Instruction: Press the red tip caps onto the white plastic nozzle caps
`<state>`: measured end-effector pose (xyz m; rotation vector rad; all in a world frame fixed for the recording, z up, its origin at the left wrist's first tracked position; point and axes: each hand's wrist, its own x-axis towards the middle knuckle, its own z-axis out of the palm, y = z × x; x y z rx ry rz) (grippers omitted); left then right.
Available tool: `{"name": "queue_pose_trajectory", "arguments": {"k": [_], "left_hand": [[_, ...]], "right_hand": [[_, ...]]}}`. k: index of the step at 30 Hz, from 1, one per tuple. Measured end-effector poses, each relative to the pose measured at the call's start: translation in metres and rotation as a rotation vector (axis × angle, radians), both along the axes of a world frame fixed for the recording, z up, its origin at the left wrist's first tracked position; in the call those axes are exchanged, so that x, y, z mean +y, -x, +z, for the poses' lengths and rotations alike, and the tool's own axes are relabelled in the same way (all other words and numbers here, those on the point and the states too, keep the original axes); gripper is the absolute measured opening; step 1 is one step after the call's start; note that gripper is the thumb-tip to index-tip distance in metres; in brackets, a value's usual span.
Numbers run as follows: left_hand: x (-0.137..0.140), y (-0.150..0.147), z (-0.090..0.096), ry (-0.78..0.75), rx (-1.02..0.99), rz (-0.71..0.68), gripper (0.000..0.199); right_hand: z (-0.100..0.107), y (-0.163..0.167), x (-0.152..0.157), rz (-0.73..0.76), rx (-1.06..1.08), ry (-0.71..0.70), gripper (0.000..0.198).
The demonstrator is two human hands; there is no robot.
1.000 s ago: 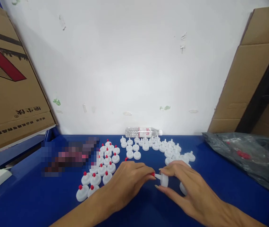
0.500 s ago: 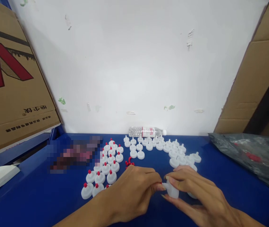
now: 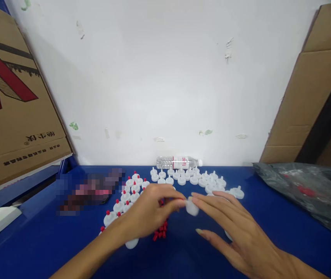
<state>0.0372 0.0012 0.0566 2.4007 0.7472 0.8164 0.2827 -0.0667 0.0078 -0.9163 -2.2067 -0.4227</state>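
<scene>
Currently L hand [image 3: 154, 211] pinches the white lid [image 3: 192, 209] by its narrow end, long axis running R & slightly down from that grip, w/ R hand [image 3: 233, 224] open just beside, contact unclear.

Backs onto a broad white wall [image 3: 159, 77], softly lit, brightest toward the middle and greyer at the edges, marked with peeled patches [image 3: 228, 48] and a few green smudges [image 3: 74, 126]. Stretches out below as a smooth blue counter [image 3: 46, 240], meeting the wall along a straight edge. Closes in at the left with a large cardboard panel [image 3: 23, 128], printed in red and black; at the right, with plain brown cardboard [image 3: 307, 100] beside a dark slanting band [image 3: 326, 118].
</scene>
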Motion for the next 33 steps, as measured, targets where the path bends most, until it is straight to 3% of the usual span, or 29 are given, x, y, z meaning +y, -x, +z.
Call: {"name": "queue_pose_trajectory", "arguments": {"k": [3, 6, 8, 10, 19, 33], "left_hand": [[0.031, 0.022, 0.005, -0.036, -0.061, 0.275, 0.025], [0.063, 0.052, 0.005, -0.197, 0.018, 0.51, 0.031], [0.079, 0.069, 0.001, -0.311, 0.147, 0.597, 0.034], [0.09, 0.079, -0.006, -0.323, 0.251, 0.629, 0.035], [0.099, 0.073, -0.023, -0.37, 0.466, 0.525, 0.038], [0.104, 0.078, -0.02, -0.35, 0.429, 0.405, 0.042]], "right_hand": [[0.001, -0.004, -0.001, -0.042, -0.01, 0.002, 0.052], [0.003, -0.007, -0.003, -0.015, 0.001, -0.017, 0.047], [0.004, -0.007, -0.005, 0.012, 0.006, -0.034, 0.044], [0.005, -0.007, -0.006, 0.039, 0.012, -0.041, 0.043], [0.013, -0.005, -0.01, 0.088, -0.043, -0.047, 0.033], [0.009, -0.009, -0.002, 0.006, -0.034, 0.078, 0.029]]}}
